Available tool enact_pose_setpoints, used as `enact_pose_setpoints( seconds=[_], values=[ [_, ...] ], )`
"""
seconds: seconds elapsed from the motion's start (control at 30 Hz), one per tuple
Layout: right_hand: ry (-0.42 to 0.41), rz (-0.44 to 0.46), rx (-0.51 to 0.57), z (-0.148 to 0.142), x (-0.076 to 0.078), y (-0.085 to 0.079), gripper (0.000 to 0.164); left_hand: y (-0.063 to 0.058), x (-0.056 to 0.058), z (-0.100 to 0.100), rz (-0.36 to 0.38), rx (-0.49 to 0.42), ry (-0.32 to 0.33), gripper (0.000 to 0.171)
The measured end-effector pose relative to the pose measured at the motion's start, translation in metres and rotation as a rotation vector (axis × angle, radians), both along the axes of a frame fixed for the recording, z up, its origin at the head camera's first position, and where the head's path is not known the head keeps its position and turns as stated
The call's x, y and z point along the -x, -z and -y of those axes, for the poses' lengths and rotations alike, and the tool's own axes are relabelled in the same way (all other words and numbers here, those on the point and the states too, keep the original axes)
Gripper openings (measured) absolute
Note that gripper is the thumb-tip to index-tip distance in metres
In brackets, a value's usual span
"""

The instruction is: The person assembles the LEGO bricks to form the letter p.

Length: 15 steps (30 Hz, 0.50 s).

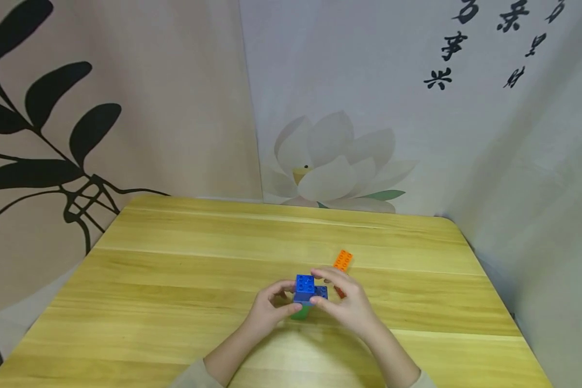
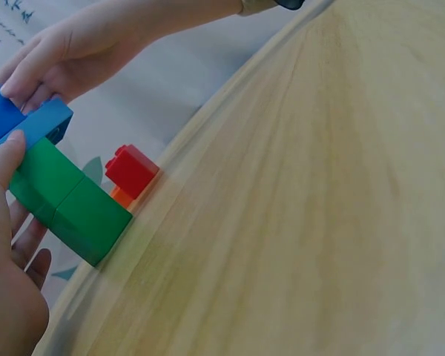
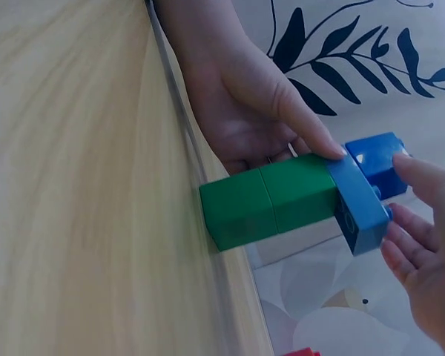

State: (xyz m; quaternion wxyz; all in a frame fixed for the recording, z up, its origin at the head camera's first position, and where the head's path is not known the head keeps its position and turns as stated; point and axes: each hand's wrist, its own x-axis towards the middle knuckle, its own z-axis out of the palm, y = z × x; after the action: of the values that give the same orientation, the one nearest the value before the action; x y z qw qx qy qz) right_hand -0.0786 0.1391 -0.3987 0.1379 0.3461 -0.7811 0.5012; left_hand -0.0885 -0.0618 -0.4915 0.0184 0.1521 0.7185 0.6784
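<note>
A tower of toy building bricks stands upright on the table between both hands. Two green bricks (image 3: 241,211) form its lower part, one on the other. Across them lies a longer blue brick (image 3: 360,208), which sticks out to the right. On its left part sits a smaller blue brick (image 1: 305,283), studs up. My left hand (image 1: 265,308) grips the tower from the left, its thumb by the seam of green and blue. From the right, my right hand (image 1: 350,303) pinches the smaller blue brick between thumb and fingers. The fingers' far side is partly hidden.
Behind the right hand lie an orange brick (image 1: 343,260) and a red brick (image 2: 132,170), both partly covered in the head view. The wooden table (image 1: 174,269) reaches back to a printed curtain (image 1: 199,108).
</note>
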Motion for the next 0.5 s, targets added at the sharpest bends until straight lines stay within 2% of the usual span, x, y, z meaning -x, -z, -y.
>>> enact_pose_setpoints(
  seconds=[0.13,0.5],
  values=[
    [0.022,-0.02,0.012,-0.007,0.002,0.002,0.047,0.001,0.0,0.0,0.001,0.0,0.002,0.036],
    [0.094,0.039,0.053,-0.026,0.005,0.006,0.041,-0.001,-0.001,0.0,0.014,-0.018,0.011,0.037]
  ],
)
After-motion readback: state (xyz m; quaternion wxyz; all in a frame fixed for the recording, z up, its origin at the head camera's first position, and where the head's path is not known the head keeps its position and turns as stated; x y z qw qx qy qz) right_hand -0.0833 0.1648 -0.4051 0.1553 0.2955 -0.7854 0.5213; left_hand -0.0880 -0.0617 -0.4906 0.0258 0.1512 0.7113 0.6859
